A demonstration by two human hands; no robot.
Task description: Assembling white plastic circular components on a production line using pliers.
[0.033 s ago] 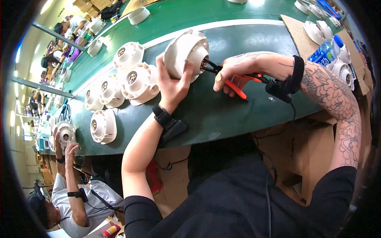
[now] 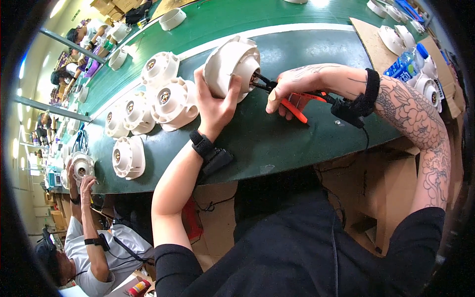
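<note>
My left hand (image 2: 217, 101) is wrapped round a white plastic fan housing (image 2: 228, 67), keeping it tilted on its side above the green table. In my right hand (image 2: 292, 94) is a pair of pliers (image 2: 297, 110) with orange handles and long black jaws. The jaw tips reach into the hub opening on the right side of the housing, where some metal shows; their exact grip inside is hidden. Left of my left hand stand several similar white housings, the nearest housing (image 2: 173, 103) close to my wrist, another (image 2: 128, 157) nearer the table edge.
A green conveyor belt (image 2: 267, 15) runs behind the dark green table (image 2: 292, 148). On the right, cardboard (image 2: 368, 42) carries more white parts and a blue-capped bottle (image 2: 408, 64). At lower left a co-worker's hand (image 2: 86, 185) touches another housing (image 2: 81, 166).
</note>
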